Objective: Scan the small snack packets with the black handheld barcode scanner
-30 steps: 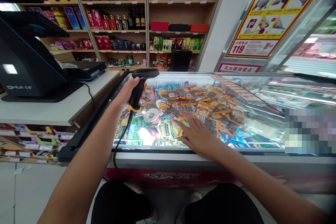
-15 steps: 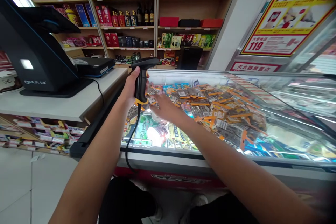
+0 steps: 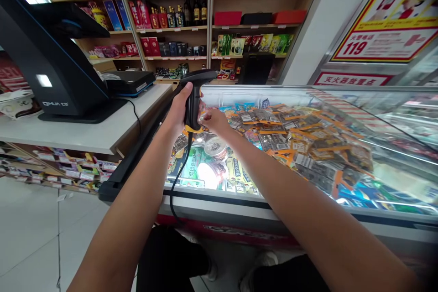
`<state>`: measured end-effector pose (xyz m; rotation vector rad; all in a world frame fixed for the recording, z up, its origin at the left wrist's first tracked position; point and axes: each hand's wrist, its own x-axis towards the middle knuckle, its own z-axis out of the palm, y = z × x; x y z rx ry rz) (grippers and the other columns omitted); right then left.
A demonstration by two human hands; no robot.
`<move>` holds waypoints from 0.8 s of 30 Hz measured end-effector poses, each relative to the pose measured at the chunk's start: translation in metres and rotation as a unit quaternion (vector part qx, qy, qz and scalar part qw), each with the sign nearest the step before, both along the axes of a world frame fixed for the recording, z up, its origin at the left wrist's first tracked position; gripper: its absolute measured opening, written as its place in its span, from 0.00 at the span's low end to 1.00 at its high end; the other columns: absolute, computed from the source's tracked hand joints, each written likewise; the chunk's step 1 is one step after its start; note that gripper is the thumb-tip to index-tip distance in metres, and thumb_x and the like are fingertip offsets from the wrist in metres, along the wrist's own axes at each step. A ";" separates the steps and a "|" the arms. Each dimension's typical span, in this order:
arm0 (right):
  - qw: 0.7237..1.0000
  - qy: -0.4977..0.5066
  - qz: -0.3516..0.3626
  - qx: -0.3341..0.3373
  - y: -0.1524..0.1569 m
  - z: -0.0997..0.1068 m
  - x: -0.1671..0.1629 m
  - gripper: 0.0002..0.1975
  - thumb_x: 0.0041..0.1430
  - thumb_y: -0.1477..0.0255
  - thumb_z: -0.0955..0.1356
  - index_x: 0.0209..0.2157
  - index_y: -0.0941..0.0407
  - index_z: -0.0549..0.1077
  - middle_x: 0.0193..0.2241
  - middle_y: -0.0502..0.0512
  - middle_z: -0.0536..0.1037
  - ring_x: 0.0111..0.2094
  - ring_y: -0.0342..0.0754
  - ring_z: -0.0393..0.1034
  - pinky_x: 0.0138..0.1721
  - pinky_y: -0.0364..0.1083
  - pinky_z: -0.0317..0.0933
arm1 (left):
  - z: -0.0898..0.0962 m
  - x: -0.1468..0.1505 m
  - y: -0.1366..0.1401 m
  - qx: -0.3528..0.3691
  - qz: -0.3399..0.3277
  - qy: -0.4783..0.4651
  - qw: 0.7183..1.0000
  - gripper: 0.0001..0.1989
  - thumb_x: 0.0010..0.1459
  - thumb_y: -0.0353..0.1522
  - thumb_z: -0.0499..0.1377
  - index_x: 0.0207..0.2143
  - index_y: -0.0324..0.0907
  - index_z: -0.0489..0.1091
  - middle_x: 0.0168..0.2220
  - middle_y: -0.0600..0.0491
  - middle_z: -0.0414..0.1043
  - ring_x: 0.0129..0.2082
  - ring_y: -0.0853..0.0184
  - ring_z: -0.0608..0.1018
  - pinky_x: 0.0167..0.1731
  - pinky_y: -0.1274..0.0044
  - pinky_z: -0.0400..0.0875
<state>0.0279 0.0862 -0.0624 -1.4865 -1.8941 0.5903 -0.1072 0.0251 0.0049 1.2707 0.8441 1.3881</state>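
Note:
My left hand (image 3: 179,107) is wrapped round the upright handle of a black barcode scanner (image 3: 193,105) with a yellow-edged base. Its head points to the right, and a black cable (image 3: 181,169) hangs from the handle. Just right of the handle, my right hand (image 3: 217,121) has its fingers curled in a pinch. A small pinkish, shiny patch shows at its fingertips, partly behind the scanner, too unclear to name. Both hands are over the chest freezer (image 3: 219,196), above round tubs (image 3: 215,147) and many orange-edged packets (image 3: 273,141).
A white counter (image 3: 126,123) on the left bears a black checkout terminal (image 3: 65,73) and a dark, flat device (image 3: 130,83). Shelves (image 3: 174,29) of boxes and bottles stand behind the freezer. A fire-safety poster (image 3: 390,32) hangs at the right.
My right hand has drawn its fingers into a pinch close beside the scanner handle. The view has shifted, so the scene sits slightly farther right. My left hand keeps its grip on the scanner.

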 end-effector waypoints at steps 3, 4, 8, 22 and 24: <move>0.998 0.047 -0.029 0.040 -0.002 0.005 0.013 0.26 0.54 0.73 0.73 0.55 0.58 0.69 0.38 0.56 0.79 0.42 0.54 0.74 0.44 0.48 0.65 | -0.001 0.002 0.000 -0.006 -0.002 0.004 1.000 0.32 0.60 0.62 0.53 0.37 0.41 0.71 0.20 0.55 0.68 0.18 0.70 0.74 0.17 0.79 0.64; 0.996 0.069 -0.034 0.043 -0.003 0.008 0.019 0.26 0.55 0.73 0.72 0.56 0.59 0.68 0.38 0.55 0.78 0.41 0.53 0.74 0.43 0.48 0.65 | -0.002 0.003 0.000 -0.007 -0.005 0.004 1.000 0.32 0.60 0.62 0.53 0.36 0.41 0.71 0.19 0.55 0.68 0.18 0.70 0.74 0.17 0.79 0.64; 0.965 0.255 -0.060 0.007 -0.008 0.024 0.049 0.16 0.58 0.70 0.70 0.48 0.55 0.69 0.36 0.53 0.76 0.35 0.48 0.72 0.37 0.46 0.65 | -0.002 0.008 -0.003 -0.015 -0.034 0.013 0.999 0.32 0.58 0.62 0.56 0.35 0.41 0.71 0.19 0.55 0.68 0.15 0.71 0.71 0.16 0.79 0.63; 0.871 0.481 -0.101 0.022 0.003 0.040 0.099 0.12 0.51 0.73 0.71 0.34 0.52 0.65 0.28 0.45 0.72 0.29 0.43 0.68 0.29 0.41 0.62 | -0.007 0.009 -0.014 -0.008 -0.200 0.158 0.967 0.34 0.50 0.62 0.61 0.32 0.38 0.71 0.22 0.53 0.70 0.17 0.71 0.70 0.17 0.79 0.64; 0.872 0.480 -0.098 0.021 0.005 0.039 0.099 0.12 0.51 0.72 0.72 0.34 0.52 0.65 0.28 0.44 0.71 0.28 0.43 0.68 0.29 0.41 0.62 | -0.006 0.008 -0.015 -0.010 -0.199 0.172 0.965 0.33 0.50 0.62 0.61 0.32 0.39 0.71 0.21 0.53 0.70 0.17 0.71 0.69 0.16 0.78 0.63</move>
